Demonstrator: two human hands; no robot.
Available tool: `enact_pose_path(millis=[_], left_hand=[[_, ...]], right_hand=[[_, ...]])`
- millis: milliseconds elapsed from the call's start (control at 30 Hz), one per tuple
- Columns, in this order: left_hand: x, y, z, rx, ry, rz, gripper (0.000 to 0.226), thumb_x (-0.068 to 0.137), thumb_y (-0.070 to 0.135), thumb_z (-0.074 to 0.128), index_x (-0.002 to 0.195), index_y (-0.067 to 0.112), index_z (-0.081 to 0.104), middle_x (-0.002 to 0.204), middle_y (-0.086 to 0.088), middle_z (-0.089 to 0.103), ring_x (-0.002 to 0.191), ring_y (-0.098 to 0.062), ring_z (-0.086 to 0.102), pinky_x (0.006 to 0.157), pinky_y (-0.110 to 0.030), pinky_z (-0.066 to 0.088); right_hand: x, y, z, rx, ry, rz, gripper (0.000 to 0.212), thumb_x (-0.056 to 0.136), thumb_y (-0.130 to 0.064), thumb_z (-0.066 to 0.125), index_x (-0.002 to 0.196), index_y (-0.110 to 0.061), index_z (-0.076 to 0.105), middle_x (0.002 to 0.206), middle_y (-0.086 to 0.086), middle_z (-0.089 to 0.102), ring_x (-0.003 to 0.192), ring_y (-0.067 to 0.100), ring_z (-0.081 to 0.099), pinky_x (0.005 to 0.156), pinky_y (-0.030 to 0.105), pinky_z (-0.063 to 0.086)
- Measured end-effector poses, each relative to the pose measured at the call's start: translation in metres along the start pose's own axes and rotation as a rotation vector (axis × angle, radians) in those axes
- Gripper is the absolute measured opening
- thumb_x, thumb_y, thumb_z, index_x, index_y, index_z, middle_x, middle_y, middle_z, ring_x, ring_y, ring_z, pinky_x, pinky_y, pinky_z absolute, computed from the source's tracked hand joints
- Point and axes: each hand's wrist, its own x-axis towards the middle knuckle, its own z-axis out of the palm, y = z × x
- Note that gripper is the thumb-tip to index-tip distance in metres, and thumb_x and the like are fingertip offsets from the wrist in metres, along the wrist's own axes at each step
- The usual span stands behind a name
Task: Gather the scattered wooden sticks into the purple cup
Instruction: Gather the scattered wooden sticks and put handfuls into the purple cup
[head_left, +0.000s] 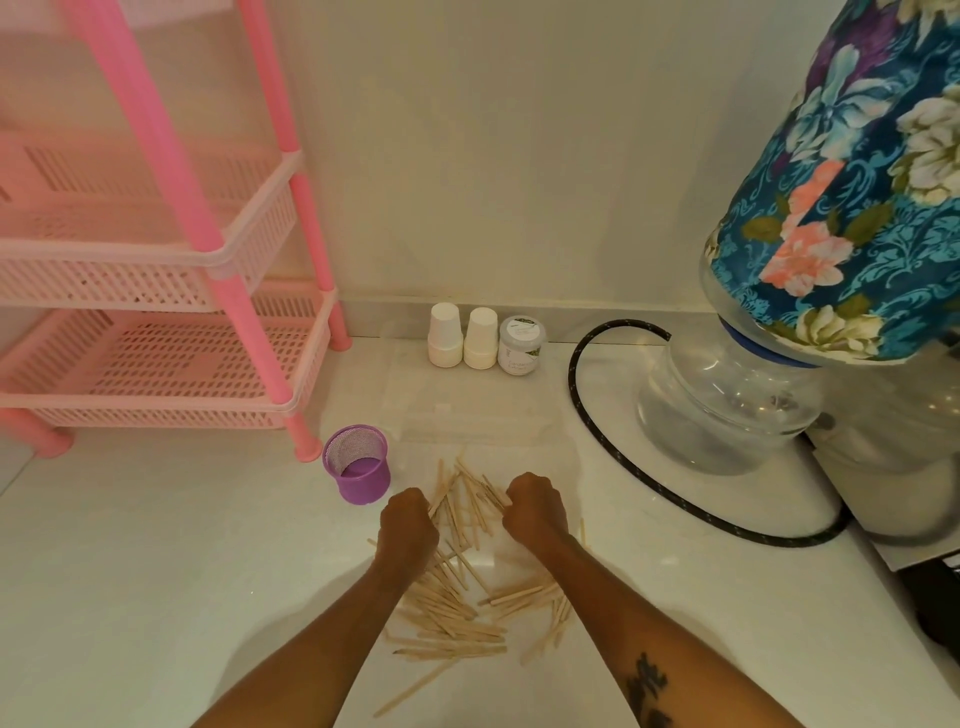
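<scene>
Many pale wooden sticks (457, 618) lie scattered in a loose pile on the white floor, from near the purple cup down to between my forearms. The purple mesh cup (357, 470) stands upright and looks empty, just left of the pile's far end. My left hand (408, 522) is curled into a fist on the pile's far left part, with sticks poking out beside its knuckles. My right hand (535, 506) is also fisted, at the far right part, with stick ends running into its fingers. Both palms face down, so what they enclose is hidden.
A pink plastic basket rack (156, 332) stands at the left, one foot close to the cup. Two white paper cup stacks (445, 335) and a small jar (521, 345) line the wall. A water dispenser bottle (727, 395) under a floral cover, with a black hose (613, 457), fills the right.
</scene>
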Motion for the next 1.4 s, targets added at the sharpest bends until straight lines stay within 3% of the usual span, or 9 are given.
enact_pose_path(millis=[167, 267, 433, 567, 733, 1033, 1167, 1267, 1400], left_hand=[[0.005, 0.005, -0.004, -0.114, -0.002, -0.042, 0.018, 0.09, 0.0, 0.069, 0.105, 0.001, 0.078, 0.108, -0.01, 0.074, 0.097, -0.025, 0.071, 0.078, -0.026, 0.051], [0.006, 0.014, -0.006, -0.244, -0.006, -0.047, 0.017, 0.088, -0.001, 0.074, 0.104, 0.001, 0.081, 0.104, -0.015, 0.078, 0.097, -0.031, 0.074, 0.086, -0.036, 0.058], [0.002, 0.034, -0.011, -0.564, -0.04, -0.113, 0.021, 0.085, 0.001, 0.082, 0.105, 0.0, 0.081, 0.095, -0.019, 0.08, 0.084, -0.032, 0.076, 0.088, -0.043, 0.063], [-0.003, 0.049, -0.015, -0.704, -0.056, -0.137, 0.021, 0.086, -0.004, 0.079, 0.107, 0.0, 0.08, 0.094, -0.018, 0.08, 0.07, -0.022, 0.073, 0.064, -0.025, 0.062], [-0.01, 0.055, -0.021, -0.845, -0.084, -0.169, 0.021, 0.086, -0.008, 0.078, 0.106, -0.003, 0.08, 0.093, -0.024, 0.079, 0.078, -0.034, 0.075, 0.083, -0.049, 0.064], [-0.011, 0.056, -0.019, -0.743, -0.059, -0.064, 0.012, 0.089, 0.002, 0.078, 0.098, 0.007, 0.083, 0.081, -0.015, 0.08, 0.077, -0.032, 0.079, 0.079, -0.051, 0.065], [-0.009, 0.057, -0.019, -0.675, -0.048, -0.06, 0.012, 0.09, 0.002, 0.077, 0.094, 0.01, 0.084, 0.075, -0.013, 0.079, 0.075, -0.037, 0.077, 0.077, -0.054, 0.065], [-0.007, 0.058, -0.019, -0.604, -0.039, -0.033, 0.013, 0.092, 0.006, 0.074, 0.09, 0.011, 0.085, 0.072, -0.017, 0.077, 0.073, -0.042, 0.073, 0.07, -0.044, 0.06], [-0.007, 0.063, -0.021, -0.488, -0.045, 0.011, 0.02, 0.096, 0.015, 0.072, 0.084, 0.007, 0.085, 0.069, -0.023, 0.073, 0.059, -0.025, 0.058, 0.06, -0.034, 0.044]], right_hand=[[0.005, 0.0, -0.009, 0.201, 0.014, 0.058, 0.028, 0.078, 0.005, 0.061, 0.055, -0.009, 0.052, 0.053, 0.007, 0.047, 0.047, 0.02, 0.048, 0.051, 0.028, 0.036], [0.011, -0.001, -0.01, 0.358, 0.025, 0.07, 0.011, 0.083, -0.003, 0.076, 0.079, 0.007, 0.072, 0.071, 0.018, 0.069, 0.063, 0.026, 0.066, 0.062, 0.036, 0.056], [0.015, -0.011, -0.014, 0.688, -0.021, 0.124, 0.005, 0.084, -0.005, 0.083, 0.086, -0.009, 0.081, 0.087, 0.009, 0.08, 0.084, 0.024, 0.078, 0.084, 0.043, 0.065], [0.014, -0.021, -0.02, 1.017, -0.134, 0.213, 0.005, 0.088, 0.003, 0.078, 0.091, 0.0, 0.078, 0.093, 0.019, 0.079, 0.088, 0.034, 0.079, 0.074, 0.043, 0.067], [0.011, -0.024, -0.023, 1.192, -0.164, 0.273, 0.007, 0.092, 0.006, 0.073, 0.099, 0.005, 0.075, 0.095, 0.023, 0.079, 0.08, 0.029, 0.079, 0.058, 0.033, 0.063], [0.012, -0.026, -0.018, 1.368, -0.206, 0.313, 0.005, 0.096, 0.008, 0.066, 0.096, 0.008, 0.071, 0.089, 0.025, 0.075, 0.072, 0.032, 0.076, 0.06, 0.037, 0.063], [0.013, -0.027, -0.015, 1.368, -0.213, 0.297, 0.01, 0.098, 0.002, 0.067, 0.104, 0.01, 0.071, 0.098, 0.026, 0.077, 0.079, 0.033, 0.077, 0.066, 0.04, 0.064], [0.012, -0.027, -0.013, 1.367, -0.208, 0.264, 0.012, 0.098, -0.002, 0.069, 0.101, 0.009, 0.073, 0.103, 0.029, 0.077, 0.083, 0.033, 0.077, 0.071, 0.041, 0.066], [0.012, -0.028, -0.01, 1.341, -0.183, 0.231, 0.01, 0.094, -0.004, 0.075, 0.094, 0.006, 0.076, 0.102, 0.029, 0.077, 0.085, 0.035, 0.076, 0.079, 0.045, 0.066]])
